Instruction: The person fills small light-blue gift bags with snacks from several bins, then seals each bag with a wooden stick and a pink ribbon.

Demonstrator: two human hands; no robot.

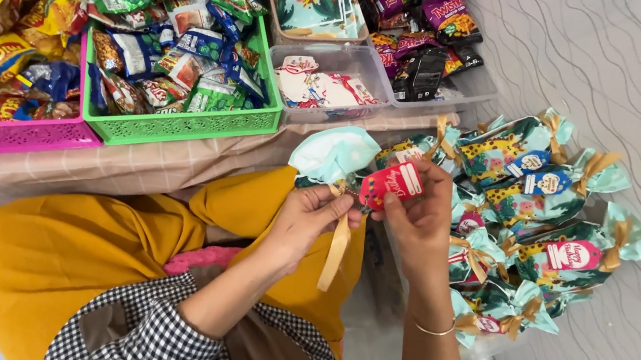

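Both hands are closed: the right hand (415,213) pinches a red tag (392,183), the left hand (307,219) pinches a tan ribbon (338,248) (on a teal gift pouch (332,154)).

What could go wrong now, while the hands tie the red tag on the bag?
The ribbon hangs loose below the left hand, so it may slip out of the knot. The right hand pinches the red tag only at its edge; it could drop. The finished bags lie heaped beside it and might slide.

Glossy paper tag (392,183); satin ribbon (336,252)
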